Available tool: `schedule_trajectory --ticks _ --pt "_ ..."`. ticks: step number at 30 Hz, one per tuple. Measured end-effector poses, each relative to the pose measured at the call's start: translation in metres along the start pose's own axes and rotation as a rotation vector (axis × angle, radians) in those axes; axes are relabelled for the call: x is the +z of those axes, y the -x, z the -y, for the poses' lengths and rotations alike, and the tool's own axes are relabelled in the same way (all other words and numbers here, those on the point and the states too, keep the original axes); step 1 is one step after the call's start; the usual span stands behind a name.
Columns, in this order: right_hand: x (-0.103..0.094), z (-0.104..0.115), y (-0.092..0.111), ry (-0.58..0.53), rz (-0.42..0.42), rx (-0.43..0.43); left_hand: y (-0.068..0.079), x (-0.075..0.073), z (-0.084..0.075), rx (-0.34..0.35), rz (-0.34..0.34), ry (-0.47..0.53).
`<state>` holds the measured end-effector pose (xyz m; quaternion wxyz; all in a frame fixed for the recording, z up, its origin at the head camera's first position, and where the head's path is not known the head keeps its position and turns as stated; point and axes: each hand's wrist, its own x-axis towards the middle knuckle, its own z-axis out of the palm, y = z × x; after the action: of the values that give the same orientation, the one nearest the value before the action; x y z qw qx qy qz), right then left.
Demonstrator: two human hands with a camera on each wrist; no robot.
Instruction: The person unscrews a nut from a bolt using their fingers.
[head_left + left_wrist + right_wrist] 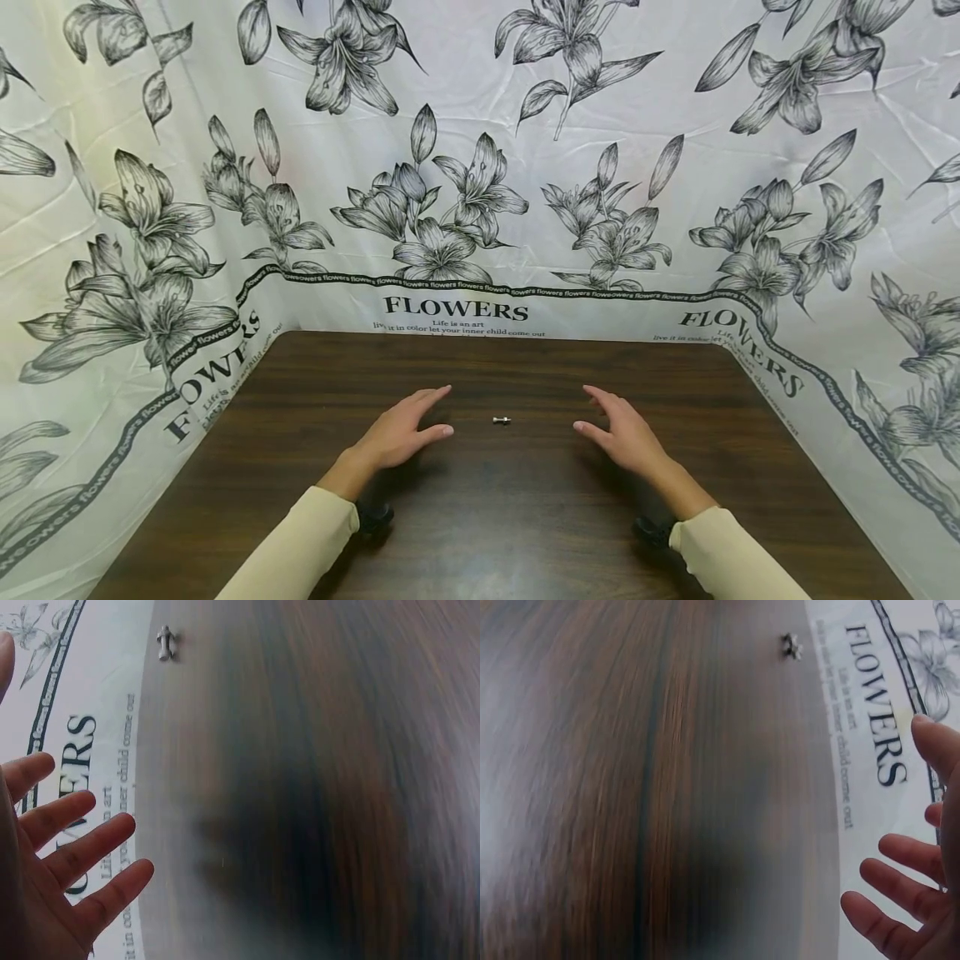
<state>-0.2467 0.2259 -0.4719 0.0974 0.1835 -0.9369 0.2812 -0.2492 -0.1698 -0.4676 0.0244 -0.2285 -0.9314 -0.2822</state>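
A small silvery metal piece, shaped like a short bolt with a nut on one end, lies on the dark wood table between the two hands. Both wrist views show it too, small and somewhat blurred. To its left, the left hand hovers over the table, fingers relaxed and spread, thumb apart, holding nothing. On the other side the right hand mirrors that pose, also holding nothing. Neither hand touches the metal piece.
A white cloth printed with black lilies and the word FLOWERS hangs behind the table and along both sides. Dark bands, a left one and a right one, sit at the wrists below the cream sleeves.
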Motion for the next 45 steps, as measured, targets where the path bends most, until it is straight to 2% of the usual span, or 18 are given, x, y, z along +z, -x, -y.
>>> schedule_trajectory --ticks 9,15,21,28,36,45 --pt "0.013 0.011 -0.008 -0.053 0.02 0.005 -0.014 0.021 -0.011 0.0 0.007 0.122" --pt "0.025 0.02 -0.015 -0.118 0.04 0.003 -0.023 0.036 -0.012 0.025 -0.054 0.199" --pt "0.038 0.03 -0.022 -0.189 0.062 0.016 -0.031 0.045 -0.018 0.012 -0.065 0.292" --pt "0.05 0.038 -0.029 -0.238 0.088 0.037 -0.039 0.054 -0.024 -0.01 -0.097 0.282" --pt "0.057 0.041 -0.036 -0.261 0.089 0.072 -0.048 0.059 -0.032 -0.05 -0.102 0.298" --pt "0.073 0.045 -0.048 -0.274 0.092 0.078 -0.058 0.068 -0.038 -0.1 -0.115 0.256"
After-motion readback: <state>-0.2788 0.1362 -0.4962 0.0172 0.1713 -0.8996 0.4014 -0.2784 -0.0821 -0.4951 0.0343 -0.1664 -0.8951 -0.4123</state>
